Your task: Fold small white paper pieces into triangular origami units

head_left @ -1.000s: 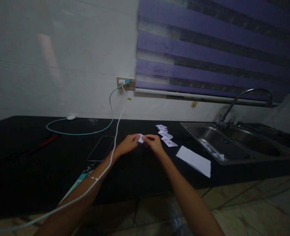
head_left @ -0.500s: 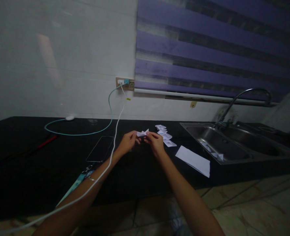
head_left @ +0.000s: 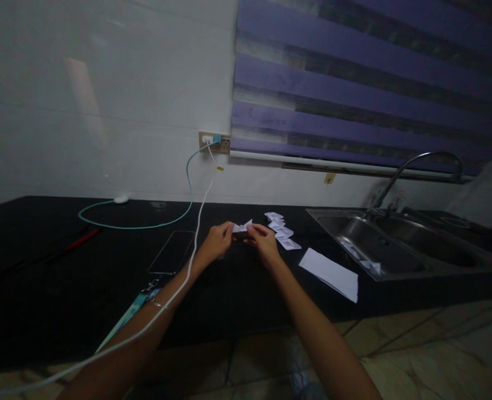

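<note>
Between my two hands is a small folded paper boat [head_left: 241, 227], white with a pointed peak. My left hand [head_left: 217, 240] pinches its left end, and my right hand [head_left: 264, 241] pinches the right end. Both hands are closed on it, just above the black countertop [head_left: 237, 294]. Right of my right hand, several folded paper boats [head_left: 286, 243] lie in an overlapping row. Nearer the front edge rests a stack of white paper sheets [head_left: 330, 274]. The undersides of my fingers are partly hidden.
A phone [head_left: 171, 253] and a teal lanyard [head_left: 125, 319] lie left of my arms. A white cable [head_left: 194, 244] crosses over my left forearm from the wall outlet [head_left: 215, 142]. At the right is a steel sink [head_left: 396, 244] with a faucet [head_left: 421, 155]; folded papers rest on its front rim.
Both hands keep hold of the paper boat at nearly the same spot, with slight finger shifts. The whole view has moved a little.
</note>
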{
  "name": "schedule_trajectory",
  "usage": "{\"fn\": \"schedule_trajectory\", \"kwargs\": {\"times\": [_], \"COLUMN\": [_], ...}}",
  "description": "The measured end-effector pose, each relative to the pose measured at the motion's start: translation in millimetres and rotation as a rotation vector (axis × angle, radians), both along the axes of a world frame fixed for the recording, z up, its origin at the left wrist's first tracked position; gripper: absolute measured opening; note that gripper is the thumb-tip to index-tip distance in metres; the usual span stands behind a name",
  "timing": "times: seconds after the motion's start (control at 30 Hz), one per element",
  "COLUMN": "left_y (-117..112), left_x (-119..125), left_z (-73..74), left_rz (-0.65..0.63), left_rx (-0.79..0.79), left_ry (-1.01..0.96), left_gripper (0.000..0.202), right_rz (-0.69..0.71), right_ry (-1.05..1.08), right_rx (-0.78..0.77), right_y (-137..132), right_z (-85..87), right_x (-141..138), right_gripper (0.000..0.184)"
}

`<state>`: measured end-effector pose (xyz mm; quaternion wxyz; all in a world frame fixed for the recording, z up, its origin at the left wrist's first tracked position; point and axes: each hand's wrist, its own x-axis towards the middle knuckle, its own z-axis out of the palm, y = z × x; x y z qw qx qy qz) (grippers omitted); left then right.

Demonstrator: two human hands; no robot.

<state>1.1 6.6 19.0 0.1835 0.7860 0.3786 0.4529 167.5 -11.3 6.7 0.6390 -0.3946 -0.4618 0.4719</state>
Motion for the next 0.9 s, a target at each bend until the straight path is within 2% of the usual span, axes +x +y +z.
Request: {"fn": "schedule_trajectory", "kwargs": {"times": [0.1,0.23,0.4,0.53,0.63,0.7,0.9], "left_y": [0.3,0.4,1.7,0.6,-2.7,-5.3,-9.5], "left_x": [1.0,6.1,12.9,11.1,7.2,4.9,-1.4], "left_z": [0.1,0.2,-2.8,-2.4,1.5,5.2,12.6], "left_rz": [-0.013,-0.027,-0.180,-0.236,-0.219,-0.193,-0.206], "left_rx": [-0.046,-0.224,-0.336,-0.319,-0.246,-0.216,-0.173], "left_ry": [-0.037,-0.225,-0.466,-0.362,-0.185,-0.105,-0.028], "left_gripper": [0.034,0.040,0.046,0.045,0.033,0.034,0.035], "right_rz": [-0.038,-0.073,-0.096,-0.122,-0.110,-0.082,-0.012], "right_ry": [-0.009,0.030,-0.010,-0.106,-0.142,-0.159,-0.170], "right_rx": [0.020,0.027,0.092,0.159,0.191,0.189,0.205], "right_y": [1.1,3.9,8.5,8.0,5.1,2.8,-4.5], "right_z": [-0.9,-4.0,-9.7,-9.5,-6.8,-4.8,2.6], "right_x": [2.2,2.0,2.6,3.7,3.5,3.6,5.5], "right_gripper": [0.034,0.033,0.032,0.028,0.027,0.027,0.031]}}
